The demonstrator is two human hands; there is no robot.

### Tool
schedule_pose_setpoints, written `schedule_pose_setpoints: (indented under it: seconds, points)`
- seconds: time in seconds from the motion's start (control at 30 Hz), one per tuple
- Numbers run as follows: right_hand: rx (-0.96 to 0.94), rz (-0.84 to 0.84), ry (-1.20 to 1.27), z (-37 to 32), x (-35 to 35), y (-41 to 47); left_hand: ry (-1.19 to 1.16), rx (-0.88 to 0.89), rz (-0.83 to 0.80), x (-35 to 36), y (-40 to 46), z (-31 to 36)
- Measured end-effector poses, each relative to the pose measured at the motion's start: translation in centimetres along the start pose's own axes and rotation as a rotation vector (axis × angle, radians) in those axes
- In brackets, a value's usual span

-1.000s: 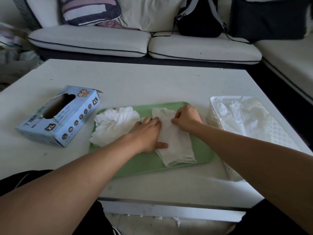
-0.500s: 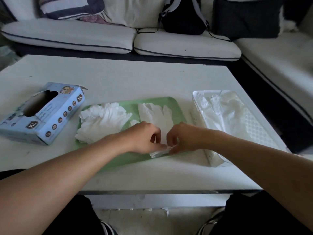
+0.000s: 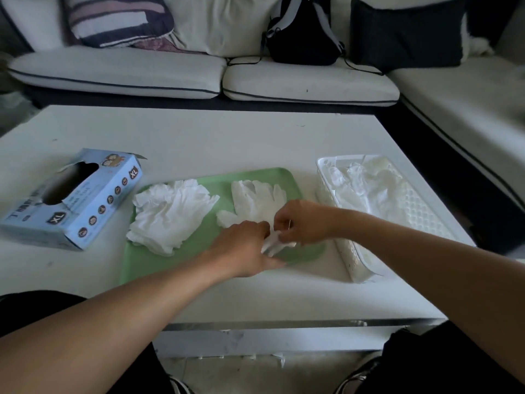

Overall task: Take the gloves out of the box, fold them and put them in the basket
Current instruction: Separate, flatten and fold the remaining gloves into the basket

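Observation:
A white glove (image 3: 255, 201) lies flat on the green tray (image 3: 204, 260), its fingers pointing away from me. My left hand (image 3: 244, 247) and my right hand (image 3: 302, 221) both pinch the glove's near cuff edge, lifted a little off the tray. A crumpled pile of white gloves (image 3: 167, 214) sits on the tray's left part. The blue glove box (image 3: 71, 197) lies on the table at the left, its opening facing up. The white basket (image 3: 377, 211) at the right holds several white gloves.
The white table (image 3: 199, 143) carries everything, with its near edge just below the tray. A white sofa (image 3: 170, 72) with cushions and a black backpack (image 3: 301, 32) stands behind the table. My dark-clothed knees show at the bottom.
Both hands slid from pressing the glove's middle down to its near cuff and now pinch and lift that edge. The camera view shifted slightly.

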State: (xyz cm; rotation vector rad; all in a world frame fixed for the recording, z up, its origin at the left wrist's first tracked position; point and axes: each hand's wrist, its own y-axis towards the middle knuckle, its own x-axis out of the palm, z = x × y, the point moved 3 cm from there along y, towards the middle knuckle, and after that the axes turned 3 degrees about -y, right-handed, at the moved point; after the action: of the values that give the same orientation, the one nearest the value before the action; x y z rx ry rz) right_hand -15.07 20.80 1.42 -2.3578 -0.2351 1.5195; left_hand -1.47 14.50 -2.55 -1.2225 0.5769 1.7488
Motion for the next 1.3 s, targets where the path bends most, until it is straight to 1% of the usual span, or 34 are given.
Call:
schedule_pose_setpoints:
  seconds: [0.1, 0.17, 0.23, 0.3, 0.37, 0.4, 0.43, 0.47, 0.5, 0.63, 0.7, 0.77, 0.87, 0.97, 1.07, 1.13, 1.2, 1.3]
  points:
    - [0.021, -0.021, 0.302, 0.1, -3.0, -0.7, -0.144, 0.088, 0.176, -2.2, 0.6, 0.3]
    - [0.011, -0.039, 0.487, 0.7, -4.7, -1.1, -0.284, 0.123, 0.268, -4.6, 0.9, 0.5]
    - [-0.029, -0.039, 0.597, 1.3, -6.3, -1.8, -0.492, 0.124, 0.294, -7.1, 1.0, 0.6]
    - [-0.104, -0.004, 0.769, 1.9, -8.0, -2.6, -0.741, 0.111, 0.321, -9.7, 0.9, 0.9]
    - [-0.244, -0.032, 0.950, 1.8, -9.1, -3.4, -0.956, 0.094, 0.329, -11.6, 0.8, 1.3]
    - [-0.334, -0.073, 0.977, 1.3, -9.0, -3.7, -1.043, 0.084, 0.320, -12.2, 0.8, 1.6]
    - [-0.406, -0.095, 0.952, 0.4, -8.7, -4.0, -1.108, 0.073, 0.309, -12.8, 0.7, 2.0]
    - [-0.428, -0.063, 0.924, -0.3, -8.1, -4.1, -1.146, 0.059, 0.302, -13.0, 0.7, 2.4]
    - [-0.405, 0.011, 0.911, -1.0, -7.8, -4.2, -1.156, 0.044, 0.311, -13.2, 0.6, 2.6]
    - [-0.238, 0.356, 1.078, -1.8, -8.6, -4.9, -1.094, 0.023, 0.372, -14.0, 0.2, 4.1]
    - [-0.191, 0.456, 1.095, -1.4, -9.8, -6.0, -1.062, 0.017, 0.383, -14.3, 0.1, 5.2]
    - [-0.172, 0.517, 1.098, -1.0, -11.2, -7.3, -1.085, 0.023, 0.390, -14.5, 0.2, 6.6]
    - [-0.139, 0.616, 1.094, 0.3, -13.1, -10.1, -1.134, 0.075, 0.389, -14.9, 0.9, 9.6]
    - [-0.126, 0.618, 1.069, 1.5, -14.6, -13.5, -1.265, 0.095, 0.363, -15.2, 2.0, 13.0]
    - [-0.082, 0.486, 1.045, 3.1, -15.1, -16.0, -1.354, 0.131, 0.299, -15.5, 3.1, 16.5]
    - [-0.023, 0.451, 1.030, 4.5, -15.0, -16.8, -1.291, 0.106, 0.248, -15.2, 4.0, 17.6]
    - [0.044, 0.463, 1.029, 6.0, -14.9, -16.8, -1.216, 0.036, 0.188, -14.4, 5.3, 17.8]
    - [0.133, 0.498, 1.030, 7.7, -14.6, -15.6, -1.192, -0.059, 0.146, -13.2, 7.5, 17.0]
